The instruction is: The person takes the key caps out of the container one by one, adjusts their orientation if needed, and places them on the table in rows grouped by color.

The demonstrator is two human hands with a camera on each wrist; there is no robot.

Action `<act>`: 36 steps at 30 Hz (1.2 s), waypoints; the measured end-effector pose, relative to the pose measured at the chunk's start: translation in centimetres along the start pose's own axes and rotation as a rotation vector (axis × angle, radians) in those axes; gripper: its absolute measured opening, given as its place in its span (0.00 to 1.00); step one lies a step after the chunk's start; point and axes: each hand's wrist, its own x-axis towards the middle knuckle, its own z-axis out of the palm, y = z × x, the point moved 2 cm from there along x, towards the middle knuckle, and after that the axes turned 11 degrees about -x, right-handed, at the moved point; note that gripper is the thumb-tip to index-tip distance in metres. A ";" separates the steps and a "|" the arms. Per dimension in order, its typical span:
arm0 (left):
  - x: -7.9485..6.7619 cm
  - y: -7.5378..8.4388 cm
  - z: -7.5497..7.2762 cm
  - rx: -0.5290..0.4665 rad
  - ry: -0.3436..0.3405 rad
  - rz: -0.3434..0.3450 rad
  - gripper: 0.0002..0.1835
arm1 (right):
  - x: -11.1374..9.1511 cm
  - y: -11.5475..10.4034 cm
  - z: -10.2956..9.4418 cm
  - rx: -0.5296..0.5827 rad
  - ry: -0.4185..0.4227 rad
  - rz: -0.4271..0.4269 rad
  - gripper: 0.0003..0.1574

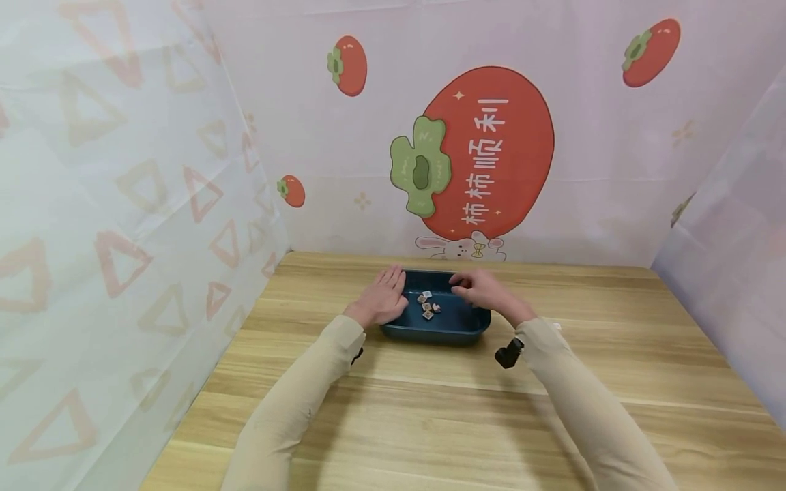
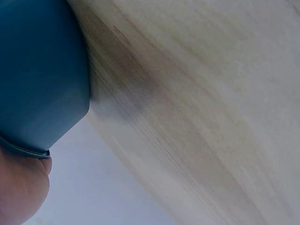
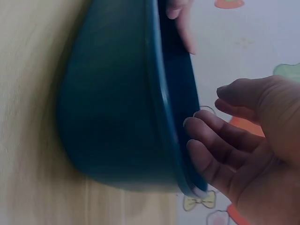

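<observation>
A dark blue rectangular tray stands on the wooden table, with several small light-and-brown cubes lying together on its floor. Across the tray's left rim lies my left hand, its fingers stretched out and holding nothing visible. In the left wrist view only a rounded part of that hand shows against the rim. My right hand hovers over the tray's right side. From the right wrist, its fingers look loosely bent near the rim, thumb apart, with nothing seen between them.
Behind the table hangs a patterned cloth backdrop with printed persimmons, and another cloth runs along the left. A small white piece shows beside the right sleeve. A black device sits at the right wrist.
</observation>
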 end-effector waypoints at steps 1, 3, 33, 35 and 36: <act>0.0 0.0 0.0 -0.001 -0.001 0.001 0.36 | 0.3 0.0 0.3 -0.004 -0.002 -0.003 0.22; 0.0 0.0 -0.1 0.000 -0.005 0.004 0.36 | 0.7 -0.3 0.7 -0.001 -0.013 0.001 0.22; 0.2 -0.2 0.1 0.021 -0.012 0.013 0.35 | 4.7 -2.3 5.6 -0.128 0.008 0.084 0.23; 0.2 -0.2 0.1 0.021 -0.013 0.014 0.35 | 4.8 -2.4 5.8 -0.137 0.004 0.083 0.23; 0.2 -0.2 0.1 0.021 -0.013 0.014 0.35 | 4.8 -2.4 5.9 -0.142 0.002 0.082 0.24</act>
